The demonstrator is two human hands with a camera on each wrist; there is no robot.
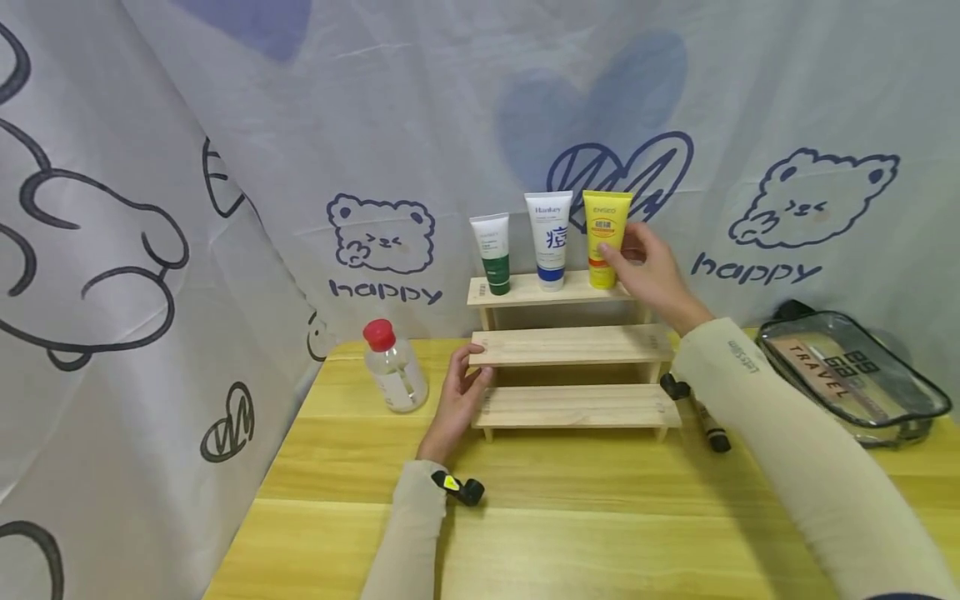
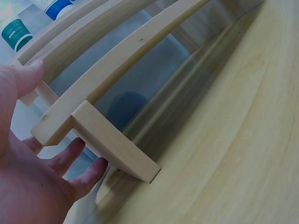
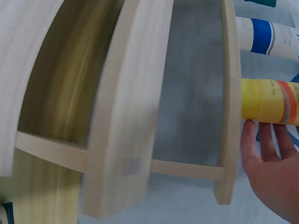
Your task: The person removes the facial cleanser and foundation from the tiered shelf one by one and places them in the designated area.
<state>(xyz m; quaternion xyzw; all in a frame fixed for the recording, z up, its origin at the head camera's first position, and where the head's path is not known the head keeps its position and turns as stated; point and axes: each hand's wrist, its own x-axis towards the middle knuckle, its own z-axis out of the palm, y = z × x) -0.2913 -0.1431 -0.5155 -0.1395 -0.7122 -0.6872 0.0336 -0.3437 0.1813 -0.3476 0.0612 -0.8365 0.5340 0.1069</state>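
Note:
A three-tier wooden display rack (image 1: pixel 573 345) stands on the table. On its top tier, a white-and-green tube (image 1: pixel 492 254), a white-and-blue tube (image 1: pixel 551 242) and a yellow tube (image 1: pixel 603 237) stand upright in a row. My right hand (image 1: pixel 651 271) holds the yellow tube from its right side, thumb across the front; in the right wrist view the fingertips (image 3: pixel 265 128) meet the tube's side near its cap end. With my left hand (image 1: pixel 457 400) I grip the rack's left end. In the left wrist view, its thumb lies by an upper tier and its fingers curl around the lowest tier's end and leg.
A clear bottle with a red cap (image 1: pixel 395 367) stands left of the rack. To the right lie a dark-capped marker-like item (image 1: pixel 708 423), partly behind my sleeve, and a clear travel pouch (image 1: pixel 855 375). A printed curtain (image 1: pixel 450 125) hangs close behind the rack.

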